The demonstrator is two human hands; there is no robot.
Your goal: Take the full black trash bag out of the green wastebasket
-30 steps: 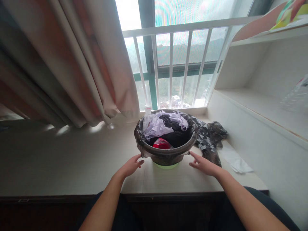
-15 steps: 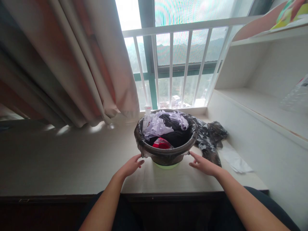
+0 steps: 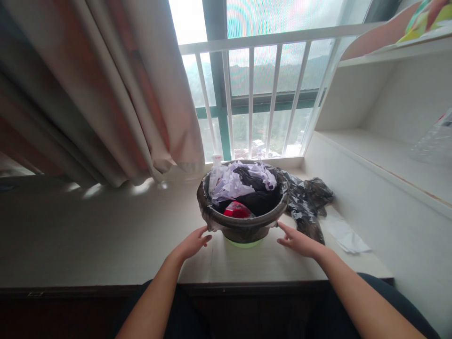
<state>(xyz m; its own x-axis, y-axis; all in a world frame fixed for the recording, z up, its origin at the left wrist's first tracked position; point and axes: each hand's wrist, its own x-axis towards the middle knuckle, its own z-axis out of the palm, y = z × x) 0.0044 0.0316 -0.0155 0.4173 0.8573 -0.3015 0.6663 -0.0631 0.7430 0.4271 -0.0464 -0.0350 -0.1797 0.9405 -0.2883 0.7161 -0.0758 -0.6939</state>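
Note:
A trash bin (image 3: pixel 243 231) lined with a dark translucent plastic bag (image 3: pixel 204 200) stands upright on the pale wooden ledge, its green base showing below. Inside lie crumpled white paper strips (image 3: pixel 231 185), black material (image 3: pixel 263 202), a red wrapper (image 3: pixel 237 210) and a clear plastic bottle or cup (image 3: pixel 215 175) at the left rim. My left hand (image 3: pixel 192 242) is at the bin's front left, index fingertip at the folded bag edge, thumb apart. My right hand (image 3: pixel 298 239) mirrors it at the front right, fingertip against the bag edge and thumb apart. Neither hand is closed around anything.
Loose black plastic bag (image 3: pixel 305 202) bunches to the bin's right, beside a flat white sheet (image 3: pixel 348 235). White shelving (image 3: pixel 374 165) holding a clear plastic container (image 3: pixel 436 139) rises at right. A curtain (image 3: pixel 116 94) hangs at left; a white railing (image 3: pixel 271 40) fronts the window.

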